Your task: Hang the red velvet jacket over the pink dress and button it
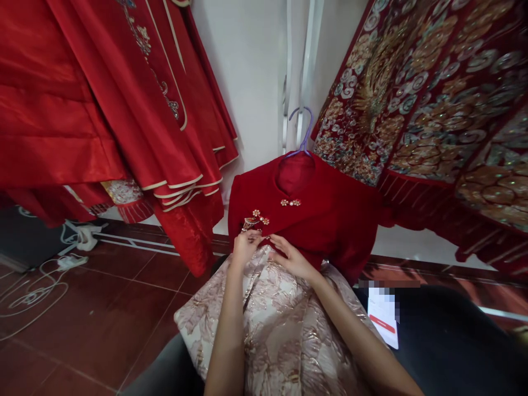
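A dress with a red velvet top and a pale pink and gold brocade skirt lies before me, the skirt across my lap. The top is on a purple hanger. A flower-shaped button ornament sits under the neckline, and another beaded ornament is on the left of the chest. Just below that one, my left hand is closed, its fingers pinching the dress near the waist seam. My right hand rests on the same seam, fingers stretched out and thumb apart. The fingertips hide the exact spot they touch.
Red satin garments hang at the left. A heavily embroidered garment hangs at the right. A lit phone lies on a dark surface beside my right arm. White cables and a power strip lie on the tiled floor.
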Motion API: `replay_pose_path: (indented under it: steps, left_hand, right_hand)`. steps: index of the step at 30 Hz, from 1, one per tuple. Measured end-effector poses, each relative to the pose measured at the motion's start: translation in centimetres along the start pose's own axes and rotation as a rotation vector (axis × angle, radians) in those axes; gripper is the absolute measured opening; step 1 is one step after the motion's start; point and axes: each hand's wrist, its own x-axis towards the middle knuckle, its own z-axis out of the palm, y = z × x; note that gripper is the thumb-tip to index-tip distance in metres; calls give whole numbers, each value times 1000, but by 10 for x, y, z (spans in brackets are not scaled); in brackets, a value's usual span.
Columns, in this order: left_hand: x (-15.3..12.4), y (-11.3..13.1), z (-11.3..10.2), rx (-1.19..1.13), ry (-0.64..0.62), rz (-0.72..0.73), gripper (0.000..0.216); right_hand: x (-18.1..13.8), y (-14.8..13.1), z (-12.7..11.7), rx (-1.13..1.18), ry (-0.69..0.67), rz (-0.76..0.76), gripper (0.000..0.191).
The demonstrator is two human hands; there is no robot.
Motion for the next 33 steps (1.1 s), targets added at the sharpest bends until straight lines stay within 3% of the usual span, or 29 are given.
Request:
replay_pose_path:
  steps: [10,19,21,25,27,29,33]
  left_hand:
    - [4,-10,4,-126,52,-99,21]
    - [4,-12,10,-146,80,-150,17]
    - [1,-5,6,-202,21,-156,19]
    - [-9,17,-5,-315,-305,-92,16]
    - [-13,25,-7,-400,-378,-70,22]
    - [-11,30,-2,-520,-281,-112,29]
    - [0,30,15,-716,91,-254,30]
  right_hand:
    - [0,-4,-1,21,-24,-16,54]
    - [2,-7,-3,138,-18,59,53]
    - [2,-9,-3,129,19,63,48]
    - [1,-20,-2,12,104,19,46]
    - [-1,-30,-4,-54,122,-27,40]
    - [-3,-41,-7,-97,87,-45,29]
    - [-7,-58,-17,-83,-96,17,24]
